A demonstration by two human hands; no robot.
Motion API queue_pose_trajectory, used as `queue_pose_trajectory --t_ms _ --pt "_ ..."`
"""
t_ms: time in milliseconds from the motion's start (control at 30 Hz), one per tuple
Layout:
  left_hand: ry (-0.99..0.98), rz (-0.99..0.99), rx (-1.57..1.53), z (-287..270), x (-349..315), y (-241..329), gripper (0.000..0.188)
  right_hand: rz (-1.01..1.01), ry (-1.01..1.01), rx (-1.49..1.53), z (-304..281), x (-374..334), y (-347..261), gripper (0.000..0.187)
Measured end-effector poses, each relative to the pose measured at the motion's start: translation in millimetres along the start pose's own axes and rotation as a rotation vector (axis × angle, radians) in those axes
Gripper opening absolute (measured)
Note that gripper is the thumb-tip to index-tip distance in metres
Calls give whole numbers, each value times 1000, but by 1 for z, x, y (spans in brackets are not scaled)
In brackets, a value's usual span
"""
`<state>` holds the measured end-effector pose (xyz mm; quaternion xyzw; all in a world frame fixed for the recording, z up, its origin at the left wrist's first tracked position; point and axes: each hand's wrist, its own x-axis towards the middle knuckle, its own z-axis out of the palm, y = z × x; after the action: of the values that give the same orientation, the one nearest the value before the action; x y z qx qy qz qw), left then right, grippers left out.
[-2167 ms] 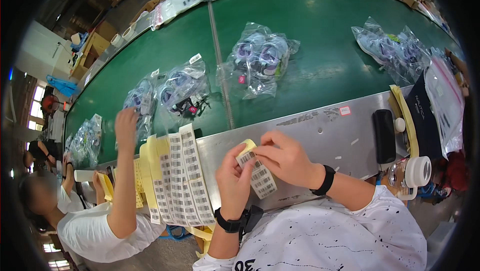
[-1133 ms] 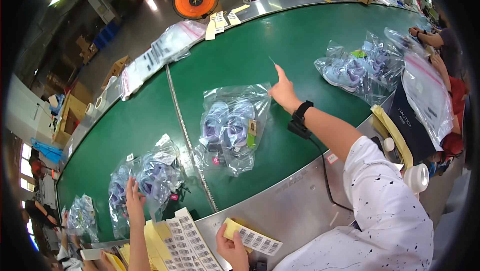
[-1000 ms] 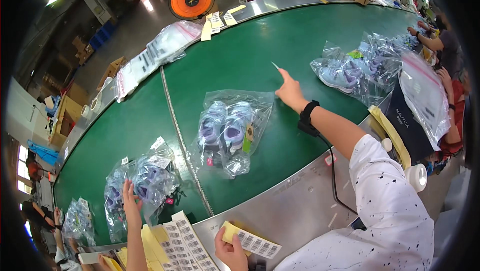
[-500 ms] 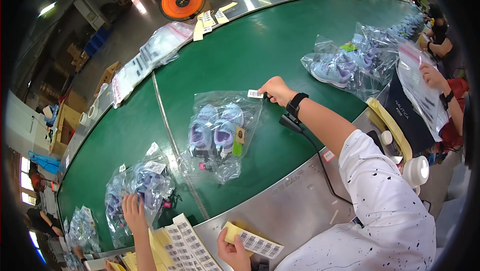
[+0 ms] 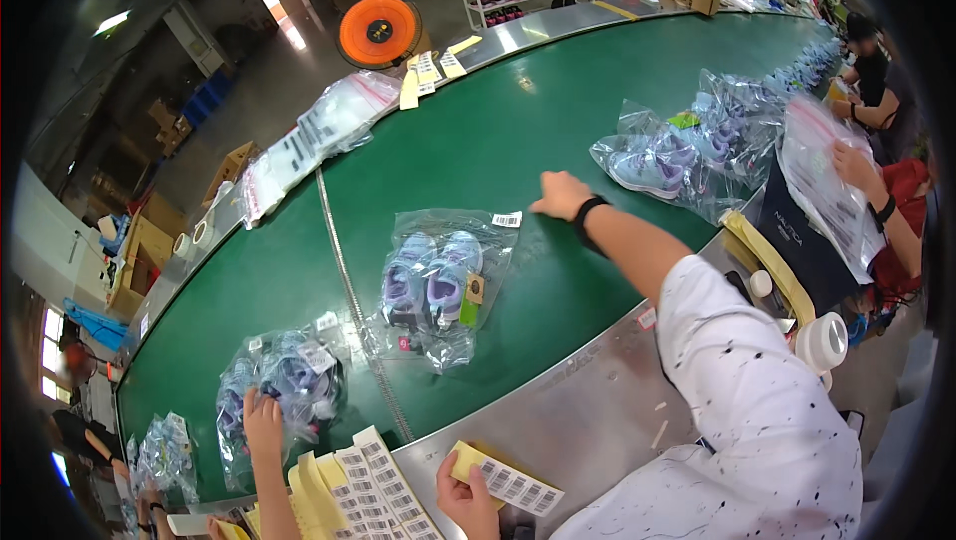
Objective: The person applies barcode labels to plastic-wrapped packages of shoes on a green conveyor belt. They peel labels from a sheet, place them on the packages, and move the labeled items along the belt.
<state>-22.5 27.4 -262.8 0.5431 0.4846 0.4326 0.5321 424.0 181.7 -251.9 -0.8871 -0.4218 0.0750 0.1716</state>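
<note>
My right hand [image 5: 564, 195] hovers over the green belt, thumb and finger apart, with nothing visible between them. Left of it lies a clear plastic bag [image 5: 504, 253] holding a pair of light blue and purple shoes [image 5: 430, 279]. A white barcode label [image 5: 507, 220] sits at the bag's upper right corner. Green and brown hang tags show on the right shoe. Near the lower edge, my left hand [image 5: 466, 496] is closed on a yellow-backed strip of barcode labels [image 5: 516, 485]. More label sheets [image 5: 370, 485] lie to its left.
Another person's hand [image 5: 263, 422] touches bagged shoes [image 5: 294, 371] at left. Bagged shoes [image 5: 657, 163] pile up at right, beside a person's hand [image 5: 856, 165] with plastic bags [image 5: 822, 146]. A metal ledge [image 5: 588, 401] edges the belt [image 5: 478, 132]; a white roll [image 5: 823, 341] stands on it.
My right hand has come away from the barcode label at the bag's corner. A black corded device by my wrist is out of sight. My left hand keeps its label strip.
</note>
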Motion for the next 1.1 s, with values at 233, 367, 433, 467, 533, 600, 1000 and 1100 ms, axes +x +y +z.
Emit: queue_pose_trajectory --t_ms 233,367,433,467,533,600,1000,1100 --pt "-1 -76 22 -9 -3 21 30 -163 259 -283 -89 -16 108 15" --pt "-119 -158 -61 -25 -2 23 33 -367 172 -589 -94 -48 155 14" --pt "-160 -96 205 -32 3 20 33 -225 53 -535 -76 -50 170 12" --pt "-167 -84 195 -36 5 33 33 -309 255 -508 -62 -60 161 9" --pt "-174 -63 170 -40 6 47 31 -254 341 -367 -51 -59 156 5" --pt "-102 -52 180 -58 4 44 30 -345 359 -204 -32 -56 83 7" --pt "175 236 -294 -65 0 37 29 -606 -835 791 -4 -316 -186 11" --pt "-57 145 -13 -83 -9 65 29 -516 -922 756 1 -324 -175 17"
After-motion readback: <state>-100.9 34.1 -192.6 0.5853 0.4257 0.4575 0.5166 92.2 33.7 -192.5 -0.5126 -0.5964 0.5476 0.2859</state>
